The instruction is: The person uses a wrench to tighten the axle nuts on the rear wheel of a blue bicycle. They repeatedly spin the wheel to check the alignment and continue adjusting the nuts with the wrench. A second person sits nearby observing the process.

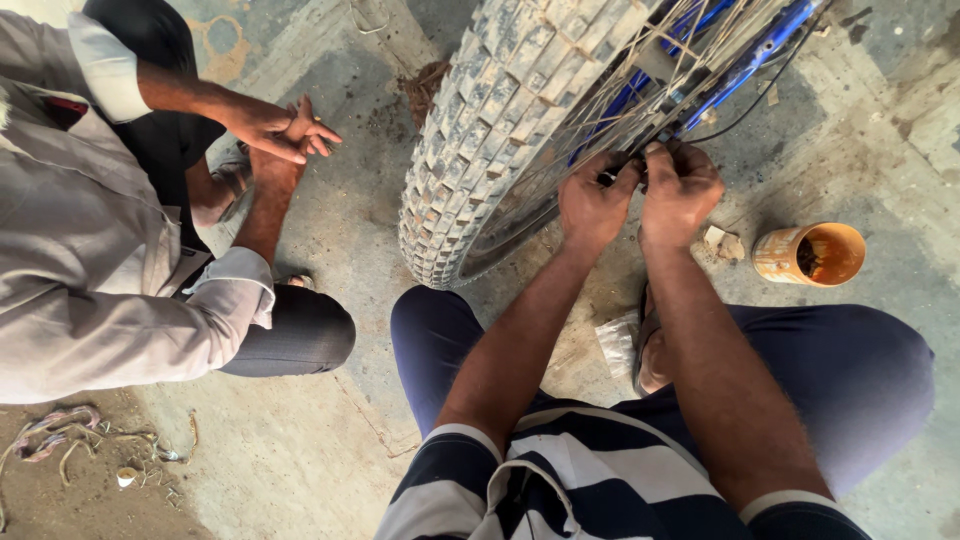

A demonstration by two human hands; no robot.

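A bicycle wheel with a knobby grey tyre [490,130] and thin spokes stands on the concrete floor in front of me, held in a blue frame [760,50]. My left hand [592,205] and my right hand [680,185] are side by side at the hub area, fingers curled around a small dark part by the spokes. What exactly they grip is hidden by the fingers. My knees in dark blue trousers flank my arms.
A second person in a grey shirt [80,230] squats at the left, hands [285,130] together near the floor. An orange tin [810,255] stands at the right. A clear plastic bit [617,343] lies between my legs; rags and wire [60,435] lie at lower left.
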